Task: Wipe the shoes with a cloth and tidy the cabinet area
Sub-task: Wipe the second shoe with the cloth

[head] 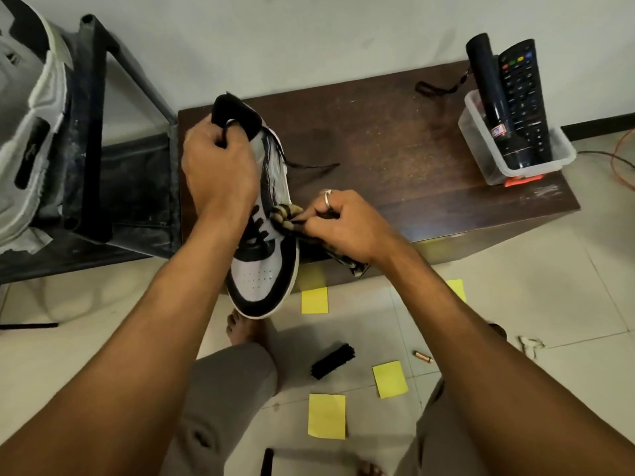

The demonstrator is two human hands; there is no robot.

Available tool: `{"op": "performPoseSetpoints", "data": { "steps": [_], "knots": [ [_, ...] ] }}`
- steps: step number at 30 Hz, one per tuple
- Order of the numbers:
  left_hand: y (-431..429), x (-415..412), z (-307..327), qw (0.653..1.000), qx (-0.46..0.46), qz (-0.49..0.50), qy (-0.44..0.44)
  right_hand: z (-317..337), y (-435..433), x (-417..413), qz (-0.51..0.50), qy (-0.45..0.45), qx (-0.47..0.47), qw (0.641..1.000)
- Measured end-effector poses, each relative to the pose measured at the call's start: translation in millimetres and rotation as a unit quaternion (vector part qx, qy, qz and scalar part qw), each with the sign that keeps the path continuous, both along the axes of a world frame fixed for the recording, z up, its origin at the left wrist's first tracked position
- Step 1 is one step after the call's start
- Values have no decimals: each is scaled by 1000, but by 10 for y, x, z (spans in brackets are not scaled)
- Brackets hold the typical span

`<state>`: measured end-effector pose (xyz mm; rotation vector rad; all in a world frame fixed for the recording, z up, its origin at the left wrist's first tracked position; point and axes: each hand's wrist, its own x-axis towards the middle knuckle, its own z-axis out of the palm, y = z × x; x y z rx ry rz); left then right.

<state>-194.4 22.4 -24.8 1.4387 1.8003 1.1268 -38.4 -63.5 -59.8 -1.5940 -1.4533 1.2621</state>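
A black, grey and white high-top shoe (259, 269) is held above the left end of the low brown cabinet (395, 159), toe pointing toward me. My left hand (220, 166) grips its black collar from above. My right hand (338, 225) pinches a striped brown cloth (287, 216) and presses it against the shoe's right side near the laces. The tail of the cloth hangs below my right wrist. A loose black lace trails onto the cabinet top.
A clear plastic bin (515, 146) with a torch and a TV remote stands at the cabinet's right end. On the tiled floor lie yellow sticky notes (326, 415), a black brush (333, 360) and a battery (422, 356). A dark metal rack (103, 132) holding another shoe stands left.
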Motion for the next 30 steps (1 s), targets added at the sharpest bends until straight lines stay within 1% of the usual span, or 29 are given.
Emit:
{"op": "performPoseSetpoints", "data": {
  "steps": [4, 7, 12, 13, 15, 17, 18, 20, 22, 25, 27, 28, 30],
  "knots": [
    [-13, -5, 33, 990, -45, 27, -130, -131, 92, -84, -97, -1, 100, 990],
    [-39, 26, 34, 984, -48, 17, -169, -168, 94, -266, -121, 4, 119, 986],
    [-66, 19, 34, 982, -47, -17, -181, -151, 50, -433, -130, 13, 153, 980],
    [-69, 7, 26, 983, -49, -29, -173, -139, 61, -412, -128, 4, 146, 981],
    [-82, -21, 14, 988, -55, -75, -119, -103, 84, -345, -115, -21, 115, 986],
    [-81, -60, -19, 990, -62, -112, -62, -34, 95, -288, -82, -51, 87, 992],
    [-79, -76, -37, 990, -61, -116, -50, 9, 95, -266, -57, -70, 75, 993],
    [-62, -81, -59, 993, -47, -97, -48, 99, 88, -232, 0, -111, 49, 993],
    [-70, -45, -39, 995, -36, -68, -66, 173, 72, -187, 40, -116, 19, 992],
    [-43, -21, 25, 986, -68, -38, -145, 206, 43, -86, 61, -77, -10, 995],
    [-10, -42, 102, 967, -118, -28, -223, 164, 27, -69, 33, -46, 10, 998],
    [11, -66, 136, 950, -140, -23, -278, 130, 32, -84, 1, -42, 40, 998],
    [41, -142, 192, 899, -173, -14, -403, 39, 63, -134, -68, -46, 103, 991]
  ]
}}
